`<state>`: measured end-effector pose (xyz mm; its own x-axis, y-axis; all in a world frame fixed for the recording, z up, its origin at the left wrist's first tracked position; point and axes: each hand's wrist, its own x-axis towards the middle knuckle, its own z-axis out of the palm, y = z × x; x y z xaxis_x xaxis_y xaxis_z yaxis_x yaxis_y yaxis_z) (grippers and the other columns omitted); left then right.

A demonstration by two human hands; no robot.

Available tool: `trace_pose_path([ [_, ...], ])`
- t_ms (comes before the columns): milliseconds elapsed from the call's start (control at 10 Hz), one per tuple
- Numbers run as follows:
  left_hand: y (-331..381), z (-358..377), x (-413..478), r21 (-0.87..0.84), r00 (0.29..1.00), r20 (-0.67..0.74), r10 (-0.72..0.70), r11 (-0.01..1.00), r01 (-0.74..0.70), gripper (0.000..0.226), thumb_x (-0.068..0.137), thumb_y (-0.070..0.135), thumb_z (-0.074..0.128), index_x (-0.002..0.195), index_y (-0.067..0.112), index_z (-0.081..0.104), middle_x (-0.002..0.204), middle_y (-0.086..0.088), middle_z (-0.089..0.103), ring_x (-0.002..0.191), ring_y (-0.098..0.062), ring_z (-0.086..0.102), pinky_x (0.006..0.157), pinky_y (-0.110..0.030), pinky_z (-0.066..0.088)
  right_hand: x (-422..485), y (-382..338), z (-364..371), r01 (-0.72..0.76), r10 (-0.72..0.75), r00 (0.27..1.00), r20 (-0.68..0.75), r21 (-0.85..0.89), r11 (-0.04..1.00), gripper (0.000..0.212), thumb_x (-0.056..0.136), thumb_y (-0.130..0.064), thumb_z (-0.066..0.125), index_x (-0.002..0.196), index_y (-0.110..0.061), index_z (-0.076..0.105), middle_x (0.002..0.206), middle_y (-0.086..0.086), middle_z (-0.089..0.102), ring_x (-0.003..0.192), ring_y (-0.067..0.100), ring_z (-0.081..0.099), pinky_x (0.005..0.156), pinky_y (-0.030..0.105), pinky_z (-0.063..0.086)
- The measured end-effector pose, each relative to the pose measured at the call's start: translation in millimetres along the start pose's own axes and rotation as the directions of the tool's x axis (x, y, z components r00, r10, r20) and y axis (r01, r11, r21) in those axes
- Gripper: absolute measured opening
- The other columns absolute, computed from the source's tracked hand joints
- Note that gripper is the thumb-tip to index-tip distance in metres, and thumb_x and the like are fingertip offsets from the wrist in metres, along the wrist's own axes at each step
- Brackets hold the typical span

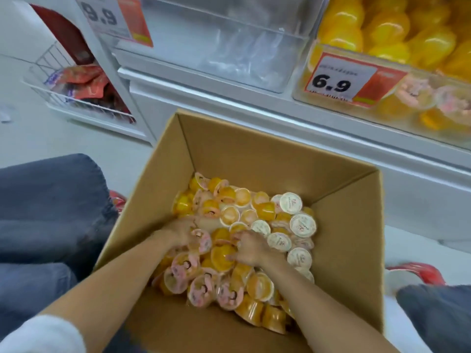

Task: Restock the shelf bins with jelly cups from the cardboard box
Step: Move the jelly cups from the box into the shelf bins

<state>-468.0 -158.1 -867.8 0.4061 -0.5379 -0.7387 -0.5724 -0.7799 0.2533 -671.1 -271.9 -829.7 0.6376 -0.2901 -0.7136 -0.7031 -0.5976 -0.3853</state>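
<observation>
An open cardboard box (254, 154) stands on the floor before me, its bottom covered with a heap of jelly cups (257, 212), orange with pink or white lids. Both my hands are deep in the heap. My left hand (182, 231) has its fingers curled into the cups at the left of the pile. My right hand (251, 247) grips orange cups near the middle. Above right, a clear shelf bin (300, 93) with a 6.9 price tag holds orange jelly cups. The clear bin (280, 80) to its left holds no cups.
A white shelf base (331, 138) runs behind the box. At the left a wire basket (84, 103) holds red snack packets. My knees in dark trousers (51, 200) flank the box, with a red shoe (420, 273) at the right.
</observation>
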Motion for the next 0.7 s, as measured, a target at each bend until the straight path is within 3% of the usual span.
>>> trace_pose_path([
  [100,8.2,7.4,-12.0,-0.012,0.997,0.056,-0.044,0.999,0.045,0.036,0.083,0.042,0.063,0.116,0.028,0.063,0.120,-0.002,0.060,0.109,-0.026,0.059,0.091,-0.032,0.048,12.1,-5.3,21.7,0.056,-0.041,0.997,0.059,-0.284,0.957,0.083,0.070,-0.067,0.065,0.143,-0.034,0.042,0.148,0.009,0.034,0.140,0.032,0.022,0.113,0.050,0.019],
  [200,4.0,18.5,-9.6,-0.028,0.993,0.050,-0.105,0.994,0.107,0.023,0.076,0.047,0.062,0.097,0.037,0.063,0.128,-0.003,0.057,0.113,-0.029,0.056,0.098,-0.042,0.047,13.5,-6.6,27.7,0.051,-0.049,0.999,0.016,-0.284,0.958,0.082,0.074,-0.063,0.066,0.144,-0.030,0.040,0.153,0.008,0.027,0.143,0.030,0.015,0.115,0.048,0.014],
  [300,11.8,13.1,-13.1,-0.119,0.998,0.007,-0.057,0.991,0.057,0.022,0.087,0.029,0.065,0.073,0.028,0.048,0.141,-0.001,0.050,0.123,-0.023,0.051,0.102,-0.033,0.042,5.7,-4.4,22.1,0.031,-0.045,0.995,-0.088,-0.155,0.987,0.079,0.077,-0.059,0.067,0.142,-0.020,0.044,0.149,0.005,0.034,0.141,0.027,0.022,0.117,0.041,0.016],
  [400,28.9,3.9,-23.9,-0.220,0.998,0.012,-0.060,0.974,0.061,0.031,0.094,0.015,0.057,0.069,0.021,0.040,0.142,-0.004,0.049,0.108,-0.015,0.051,0.090,-0.028,0.045,-8.8,-2.7,9.4,0.020,-0.020,0.969,-0.245,-0.003,1.000,0.077,0.078,-0.056,0.067,0.139,-0.014,0.046,0.143,0.004,0.042,0.136,0.023,0.031,0.114,0.035,0.022],
  [500,45.1,-12.1,-37.0,-0.358,0.999,0.023,-0.039,0.933,0.045,0.027,0.096,0.021,0.056,0.072,0.020,0.043,0.130,-0.007,0.057,0.100,-0.021,0.057,0.076,-0.028,0.049,-27.9,0.5,-12.6,0.016,0.037,0.923,-0.383,0.134,0.991,0.077,0.078,-0.054,0.070,0.138,-0.013,0.046,0.141,0.004,0.047,0.132,0.022,0.039,0.110,0.033,0.031],
  [600,69.6,-37.6,-53.5,-0.624,0.995,0.098,0.014,0.780,0.050,0.020,0.095,0.022,0.058,0.081,0.016,0.047,0.124,-0.006,0.050,0.109,-0.029,0.057,0.071,-0.032,0.057,-50.2,5.3,-41.0,0.021,0.108,0.887,-0.450,0.272,0.962,0.074,0.078,-0.046,0.074,0.139,-0.014,0.046,0.138,0.004,0.050,0.127,0.023,0.047,0.100,0.030,0.040],
  [700,107.4,-70.2,-78.4,-0.873,0.985,0.128,0.112,0.485,0.058,0.031,0.085,0.006,0.070,0.110,0.015,0.054,0.137,-0.011,0.041,0.120,-0.033,0.053,0.071,-0.037,0.061,-75.9,8.4,-73.1,0.062,0.135,0.827,-0.546,0.328,0.943,0.069,0.076,-0.043,0.074,0.136,-0.019,0.050,0.131,0.003,0.057,0.122,0.022,0.053,0.096,0.030,0.043],
])
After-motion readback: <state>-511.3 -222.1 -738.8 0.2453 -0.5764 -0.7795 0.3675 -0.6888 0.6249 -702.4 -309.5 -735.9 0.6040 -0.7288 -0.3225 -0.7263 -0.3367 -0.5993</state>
